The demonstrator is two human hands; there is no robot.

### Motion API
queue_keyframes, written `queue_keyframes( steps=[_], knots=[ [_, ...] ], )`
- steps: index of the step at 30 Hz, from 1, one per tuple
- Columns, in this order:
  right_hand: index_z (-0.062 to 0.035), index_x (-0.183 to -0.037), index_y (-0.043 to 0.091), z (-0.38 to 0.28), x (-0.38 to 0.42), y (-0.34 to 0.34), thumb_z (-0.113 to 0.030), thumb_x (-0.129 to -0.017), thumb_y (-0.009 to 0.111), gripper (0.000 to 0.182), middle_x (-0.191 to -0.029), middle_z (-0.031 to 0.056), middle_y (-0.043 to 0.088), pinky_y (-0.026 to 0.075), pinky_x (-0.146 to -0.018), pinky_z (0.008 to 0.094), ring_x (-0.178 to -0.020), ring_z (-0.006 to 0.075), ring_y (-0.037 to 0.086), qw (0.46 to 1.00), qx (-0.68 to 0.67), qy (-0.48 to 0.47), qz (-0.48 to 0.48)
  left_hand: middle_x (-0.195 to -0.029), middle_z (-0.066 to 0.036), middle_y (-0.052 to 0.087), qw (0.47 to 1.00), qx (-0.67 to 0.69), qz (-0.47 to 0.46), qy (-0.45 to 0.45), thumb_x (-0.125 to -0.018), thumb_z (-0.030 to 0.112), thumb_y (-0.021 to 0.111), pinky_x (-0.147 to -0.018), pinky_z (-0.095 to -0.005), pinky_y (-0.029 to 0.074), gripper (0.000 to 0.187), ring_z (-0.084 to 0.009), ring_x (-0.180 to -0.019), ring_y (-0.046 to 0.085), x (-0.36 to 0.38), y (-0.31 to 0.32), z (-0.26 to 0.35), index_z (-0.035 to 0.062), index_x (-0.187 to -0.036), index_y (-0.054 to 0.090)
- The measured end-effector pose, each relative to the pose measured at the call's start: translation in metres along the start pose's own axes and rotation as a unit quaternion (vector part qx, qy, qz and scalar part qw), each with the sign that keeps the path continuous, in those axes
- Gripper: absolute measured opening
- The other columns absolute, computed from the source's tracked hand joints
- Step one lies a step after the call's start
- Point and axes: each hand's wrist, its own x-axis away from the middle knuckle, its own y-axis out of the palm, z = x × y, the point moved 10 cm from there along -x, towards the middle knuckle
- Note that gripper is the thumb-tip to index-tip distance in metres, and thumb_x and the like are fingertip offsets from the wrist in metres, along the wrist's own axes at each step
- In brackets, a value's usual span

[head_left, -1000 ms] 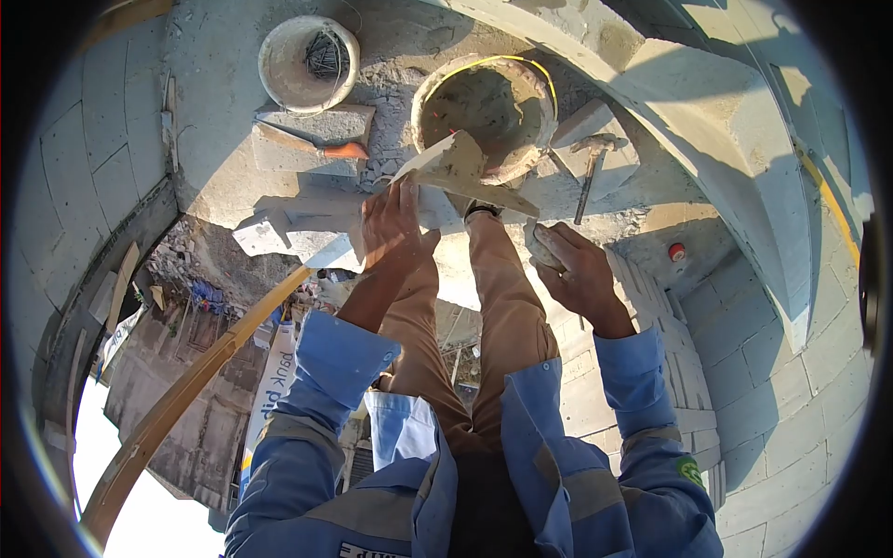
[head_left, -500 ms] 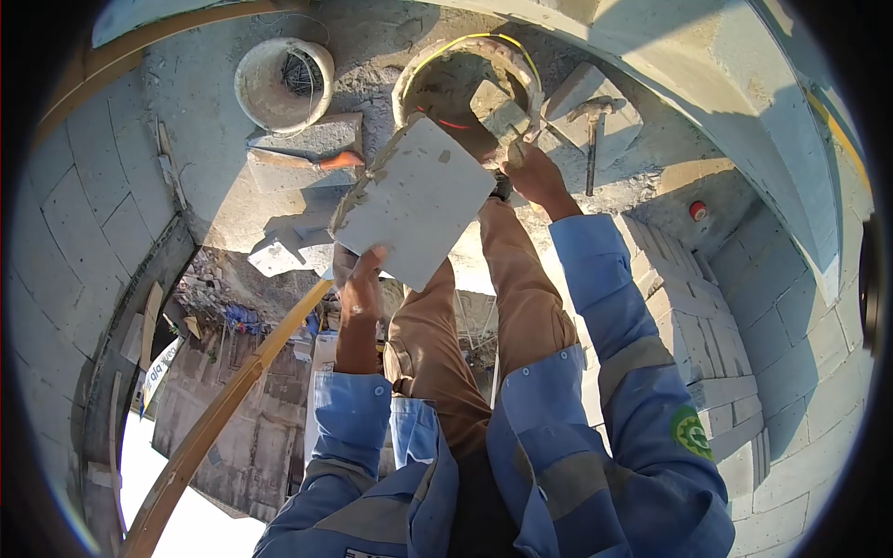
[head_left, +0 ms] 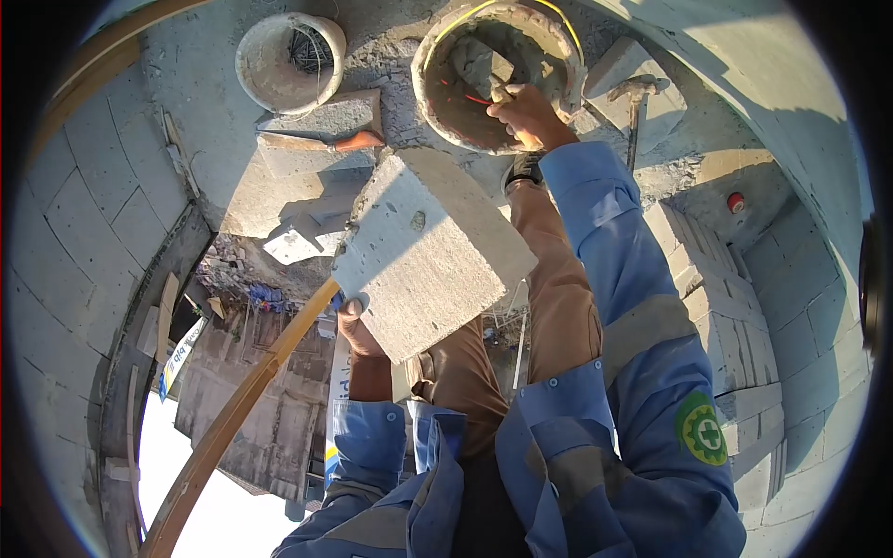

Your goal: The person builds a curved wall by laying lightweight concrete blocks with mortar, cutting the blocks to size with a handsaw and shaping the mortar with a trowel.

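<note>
A pale lightweight concrete block (head_left: 423, 256) is tilted in front of me, its broad face and one side turned up. My left hand (head_left: 361, 330) is closed on its lower left edge; the fingers beneath the block are hidden. With my right hand (head_left: 528, 116) I grip the handle of a trowel (head_left: 500, 69). The trowel's blade dips into grey mortar inside a round bucket (head_left: 420, 91) with a yellow rim band. Some mortar clings to the block's left edge.
A bucket with wire (head_left: 251, 79) stands upper left. An orange-handled knife-like tool (head_left: 356, 141) and a hammer (head_left: 634, 98) lie on blocks. Stacked blocks (head_left: 721, 325) rise at right. A wooden pole (head_left: 244, 395) slants past my left arm, above a drop to lower ground.
My right hand has moved up with the trowel, whose blade has gone lower into the bucket. My left hand has turned the block, so a different face and a side now show.
</note>
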Motion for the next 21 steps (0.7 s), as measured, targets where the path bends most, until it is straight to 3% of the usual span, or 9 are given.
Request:
queue_keyframes(
  steps=[3,4,6,8,10,11,13,18,21],
  knots=[
    [0.0024,-0.109,0.069,0.004,0.033,-0.018,-0.014,-0.081,0.076,0.033,-0.076,0.0062,0.065,0.048,-0.050,0.0299,-0.055,0.0129,0.059,0.979,-0.198,-0.043,-0.015,-0.126,-0.017,0.064,0.999,0.024,0.012,-0.034,-0.073,0.031,0.076,-0.098,-0.0455,0.052,0.076,-0.0333,-0.114,0.063,-0.007,-0.011,-0.018,-0.0011,-0.138,0.051],
    [0.0024,-0.109,0.069,0.012,0.041,-0.023,-0.014,-0.081,0.076,0.033,-0.076,0.0062,0.065,0.048,-0.050,0.0299,-0.055,0.0129,0.059,0.979,-0.198,-0.047,-0.012,-0.126,-0.017,0.064,0.999,0.024,0.006,-0.032,-0.073,0.031,0.076,-0.098,-0.0455,0.052,0.076,-0.0333,-0.114,0.063,-0.010,-0.007,-0.022,-0.0011,-0.138,0.051],
    [0.0015,-0.120,0.068,0.014,0.068,-0.033,-0.014,-0.081,0.075,0.043,-0.079,0.0069,0.067,0.049,-0.051,0.0307,-0.055,0.0126,0.059,0.975,-0.203,-0.089,-0.001,-0.130,-0.021,0.059,0.999,0.015,0.035,-0.029,-0.076,0.048,0.079,-0.097,-0.0478,0.054,0.090,-0.0341,-0.115,0.062,-0.014,-0.018,-0.033,-0.0031,-0.142,0.045],
    [0.0013,-0.129,0.064,0.021,0.102,-0.042,-0.012,-0.080,0.076,0.051,-0.084,0.0059,0.068,0.051,-0.056,0.0299,-0.062,0.0136,0.062,0.977,-0.189,-0.093,-0.018,-0.131,-0.021,0.059,0.999,0.015,0.040,-0.024,-0.078,0.048,0.078,-0.096,-0.0481,0.055,0.089,-0.0338,-0.115,0.063,-0.016,-0.018,-0.038,-0.0032,-0.143,0.045],
    [0.0029,-0.128,0.064,0.019,0.145,-0.059,-0.013,-0.078,0.078,0.054,-0.094,0.0091,0.071,0.055,-0.068,0.0308,-0.077,0.0179,0.068,0.974,-0.169,-0.150,0.002,-0.133,-0.016,0.061,0.994,0.079,-0.026,-0.065,-0.082,0.031,0.074,-0.103,-0.0471,0.051,0.071,-0.0317,-0.121,0.061,-0.018,0.011,-0.049,0.0008,-0.141,0.049],
    [0.0029,-0.128,0.064,0.025,0.162,-0.061,-0.013,-0.078,0.078,0.054,-0.094,0.0091,0.071,0.055,-0.068,0.0308,-0.077,0.0179,0.068,0.974,-0.169,-0.152,0.003,-0.134,-0.016,0.061,0.992,0.094,-0.023,-0.079,-0.082,0.031,0.075,-0.102,-0.0474,0.052,0.072,-0.0318,-0.120,0.061,-0.024,-0.008,-0.060,0.0007,-0.141,0.048],
    [0.0038,-0.125,0.064,0.016,0.204,-0.082,-0.014,-0.076,0.080,0.055,-0.104,0.0149,0.073,0.056,-0.080,0.0331,-0.092,0.0214,0.070,0.953,-0.073,-0.276,0.105,-0.134,-0.016,0.061,0.991,0.100,-0.033,-0.087,-0.082,0.032,0.075,-0.102,-0.0475,0.052,0.072,-0.0319,-0.120,0.062,-0.027,-0.002,-0.065,0.0010,-0.141,0.049],
    [0.0048,-0.118,0.065,0.003,0.240,-0.088,-0.012,-0.076,0.080,0.048,-0.099,0.0170,0.070,0.055,-0.076,0.0333,-0.084,0.0207,0.068,0.947,-0.044,-0.291,0.125,-0.134,-0.017,0.061,0.985,0.110,-0.057,-0.117,-0.081,0.034,0.076,-0.101,-0.0472,0.053,0.072,-0.0319,-0.117,0.063,-0.034,0.024,-0.074,0.0014,-0.140,0.051],
    [-0.0003,-0.117,0.066,0.001,0.236,-0.082,-0.012,-0.073,0.079,0.047,-0.094,0.0170,0.068,0.056,-0.071,0.0363,-0.077,0.0328,0.068,0.947,0.055,-0.283,0.140,-0.134,-0.016,0.062,0.990,0.074,-0.048,-0.114,-0.081,0.038,0.075,-0.099,-0.0464,0.054,0.072,-0.0316,-0.116,0.064,-0.035,0.032,-0.074,0.0018,-0.140,0.052]
  ],
)
